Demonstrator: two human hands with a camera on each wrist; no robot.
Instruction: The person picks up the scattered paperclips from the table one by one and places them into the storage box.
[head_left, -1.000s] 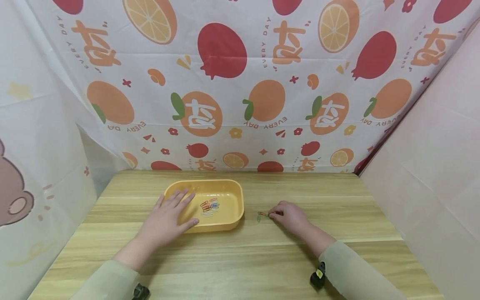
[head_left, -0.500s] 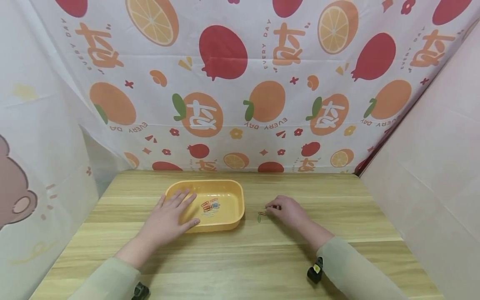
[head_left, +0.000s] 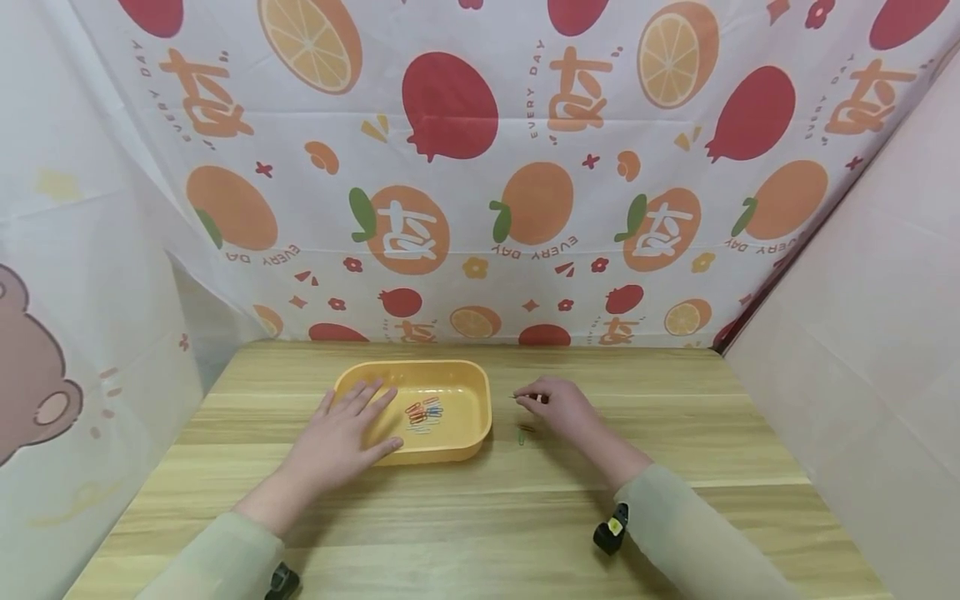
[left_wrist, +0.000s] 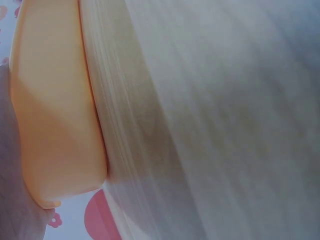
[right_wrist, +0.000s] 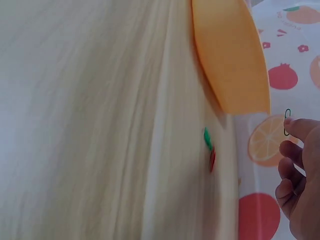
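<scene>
A yellow tray sits left of centre on the table in the head view, with several red, blue and pale paper clips on its floor. My left hand rests on the tray's left end with spread fingers, the thumb at its near rim. To the right of the tray, my right hand is raised above the table and pinches a green paper clip between thumb and finger. Below that hand lie a green paper clip and a red paper clip, close together on the table.
The wooden table ends at a fruit-print cloth at the back. White cloth walls stand on both sides. A small black device is fixed at each cuff.
My right hand has lifted the green paper clip off the table and moved it left and away from me, towards the tray. The left hand stays on the tray.
</scene>
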